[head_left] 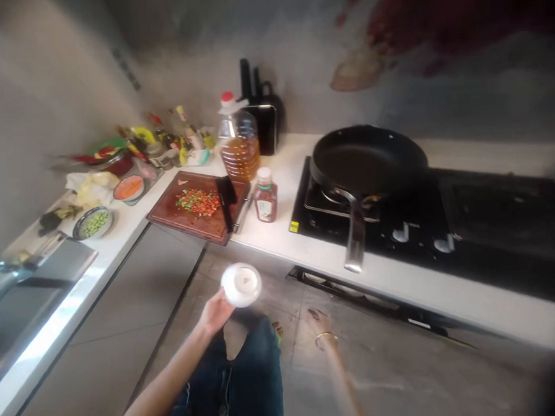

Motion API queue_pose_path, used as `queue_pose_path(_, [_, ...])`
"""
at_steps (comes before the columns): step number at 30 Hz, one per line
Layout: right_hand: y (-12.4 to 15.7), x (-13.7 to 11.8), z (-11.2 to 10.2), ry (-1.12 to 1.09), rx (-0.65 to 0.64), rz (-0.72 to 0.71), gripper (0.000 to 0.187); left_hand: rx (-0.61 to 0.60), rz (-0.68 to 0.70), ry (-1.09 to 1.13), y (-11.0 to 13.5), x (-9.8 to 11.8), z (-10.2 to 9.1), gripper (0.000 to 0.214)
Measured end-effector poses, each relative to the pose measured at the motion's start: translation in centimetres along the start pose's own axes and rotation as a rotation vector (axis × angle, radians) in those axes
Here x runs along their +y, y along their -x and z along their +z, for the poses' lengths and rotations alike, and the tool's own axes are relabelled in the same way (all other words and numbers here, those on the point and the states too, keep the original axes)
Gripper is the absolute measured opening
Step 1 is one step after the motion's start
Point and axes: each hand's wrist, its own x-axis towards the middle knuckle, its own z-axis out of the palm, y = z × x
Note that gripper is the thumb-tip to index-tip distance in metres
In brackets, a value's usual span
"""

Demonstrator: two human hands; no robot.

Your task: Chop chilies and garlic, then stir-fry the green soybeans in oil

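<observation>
- White bowl [241, 285]: round, smooth, glossy, underside with foot ring facing the camera; in front of the desk [279, 233] edge, above the floor. Inside hidden; mark on base unreadable.
- Left hand [216, 313]: clamped on the bowl's rim side, some fingers hidden behind it.
- Right hand [319, 325]: fingers loosely apart, blurred, over the floor; thin, shiny bangle [326, 337] at wrist.
- Cutting board [171, 207]: brown, rectangular, wood-look; fine red and green chopped bits [198, 201] on it, dark broad blade [225, 204] across right side.
- Beside board: squarish bottle [266, 202], red contents, label illegible; behind, ribbed clear plastic jug [240, 151], amber liquid, red cap.
- Frying pan [363, 160]: black, round, matte, metal handle toward the person; on glossy black cooktop [300, 200], whose right end fades into dark.
- Back-left bottles [183, 135]: overlapping, blurred.
</observation>
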Motion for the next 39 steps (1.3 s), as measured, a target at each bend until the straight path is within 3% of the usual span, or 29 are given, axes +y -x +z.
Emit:
queue_pose_path(2, [0.3,-5.2,3.9,0.055,-0.055,-0.075,0.025,0.043,0.11,0.105,2.0,5.2,-1.4,0.044])
queue_pose_path(4, [-0.4,-11.4,8.0,0.151,-0.065,-0.25,0.036,0.06,0.274,0.199,3.2,10.6,-2.6,0.047])
queue_pose_path(6, [-1.8,-18.2,12.1,0.277,-0.052,-0.431,0.041,0.073,0.435,0.222,3.6,16.5,-3.5,0.047])
queue_pose_path(8, [-3.6,-24.4,16.1,0.455,-0.046,-0.488,0.044,0.095,0.607,0.127,3.0,22.8,-4.0,0.047])
queue_pose_path(10, [-5.2,-29.3,19.7,0.667,-0.048,-0.395,0.048,0.137,0.807,-0.087,1.7,29.0,-4.2,0.059])
queue_pose_path(13, [-7.0,-33.4,23.8,0.934,-0.052,-0.162,0.047,0.243,1.015,-0.57,-1.5,37.1,-3.8,0.083])
queue_pose_path(15, [-7.7,-34.9,25.5,1.04,-0.026,-0.051,0.042,0.265,1.054,-0.956,-4.1,41.0,-3.2,0.081])
queue_pose_path(17, [-8.2,-35.8,26.5,1.09,-0.008,0.036,0.04,0.187,1.081,-1.306,-7.0,43.9,-2.2,0.067])
queue_pose_path(21, [-8.4,-36.4,26.7,1.044,0.006,0.165,0.038,-0.133,1.222,-1.703,-13.3,47.1,1.5,0.051])
queue_pose_path(24, [-7.5,-35.3,26.2,0.946,0.041,0.121,0.036,-0.391,1.256,-1.846,-18.2,48.0,5.6,0.05])
queue_pose_path(26, [-6.9,-34.0,25.8,0.882,0.066,0.06,0.039,-0.496,1.228,-1.909,-21.1,48.2,8.3,0.051])
queue_pose_path(29, [-7.2,-32.7,25.6,0.853,0.101,-0.051,0.043,-0.546,1.188,-2.009,-24.4,48.0,11.1,0.054])
queue_pose_path(31, [-8.3,-32.7,25.6,0.88,0.097,-0.125,0.044,-0.553,1.183,-2.052,-26.0,47.9,12.0,0.054])
queue_pose_path(35, [-11.1,-33.8,25.2,0.944,-0.012,-0.207,0.043,-0.565,1.161,-2.074,-27.9,48.0,12.1,0.054])
queue_pose_path(39, [-12.0,-34.1,23.2,0.893,-0.141,-0.284,0.041,-0.586,1.07,-2.063,-28.9,48.3,12.0,0.052])
